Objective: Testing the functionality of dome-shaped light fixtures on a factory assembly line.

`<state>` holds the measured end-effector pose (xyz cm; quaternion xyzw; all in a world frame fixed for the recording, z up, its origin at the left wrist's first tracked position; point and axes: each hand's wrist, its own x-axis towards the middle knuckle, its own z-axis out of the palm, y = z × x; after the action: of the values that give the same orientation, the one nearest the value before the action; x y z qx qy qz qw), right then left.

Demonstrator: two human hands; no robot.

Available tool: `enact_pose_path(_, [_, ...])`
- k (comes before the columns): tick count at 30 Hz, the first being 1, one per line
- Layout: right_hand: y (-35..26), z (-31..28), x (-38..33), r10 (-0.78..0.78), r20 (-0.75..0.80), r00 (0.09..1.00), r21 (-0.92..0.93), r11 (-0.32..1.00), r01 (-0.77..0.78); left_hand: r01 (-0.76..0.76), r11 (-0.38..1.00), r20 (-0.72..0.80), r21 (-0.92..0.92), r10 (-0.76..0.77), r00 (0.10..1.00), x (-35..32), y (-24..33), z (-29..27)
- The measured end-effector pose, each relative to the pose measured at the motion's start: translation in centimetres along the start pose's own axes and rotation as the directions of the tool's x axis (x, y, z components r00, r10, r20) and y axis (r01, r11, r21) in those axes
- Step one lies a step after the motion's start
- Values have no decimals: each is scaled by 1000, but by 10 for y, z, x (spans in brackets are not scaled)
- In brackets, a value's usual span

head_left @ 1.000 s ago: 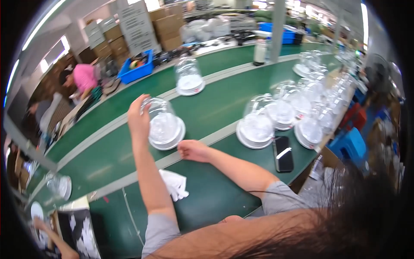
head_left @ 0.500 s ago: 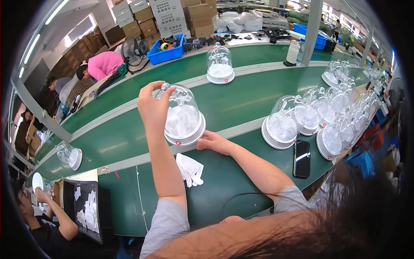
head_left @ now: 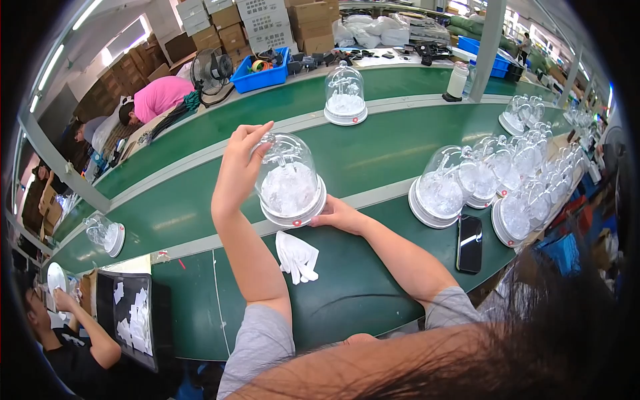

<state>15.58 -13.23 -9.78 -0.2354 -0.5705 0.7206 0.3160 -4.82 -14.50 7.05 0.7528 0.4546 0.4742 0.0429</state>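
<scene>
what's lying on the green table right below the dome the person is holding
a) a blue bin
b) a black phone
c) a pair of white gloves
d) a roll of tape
c: a pair of white gloves lies on the green table just below the clear dome, which the left hand grips at the top and the right hand steadies at its white base; the black phone lies further right.

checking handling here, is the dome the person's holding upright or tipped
Tipped. The clear dome leans, base lifted toward the right hand, while the left hand grips its top.
</scene>
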Motion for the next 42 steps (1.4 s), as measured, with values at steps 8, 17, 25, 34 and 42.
enact_pose_path(8, [17, -11, 2, -42, 50, 998, 211, 977, 31, -35, 998, 3, -61, 35, 999, 2, -5, 2])
enact_pose_path(17, [33, -26, 10, 56, 163, 985, 317, 942, -106, 251, 930, -168, -269, -302, 939, 0, 12, -8])
enact_pose_path(25, [26, -23, 7, 98, 96, 991, 417, 900, -129, 49, 990, -216, -135, -78, 973, -2, 12, -11])
enact_pose_path(34, [34, -26, 7, 16, 83, 996, 374, 926, -46, -114, 935, 64, -337, 144, 988, -7, 17, -21])
enact_pose_path(42, [17, -14, 2, 28, 30, 999, 304, 952, -35, -135, 893, 192, -430, 237, 952, -7, 23, -20])
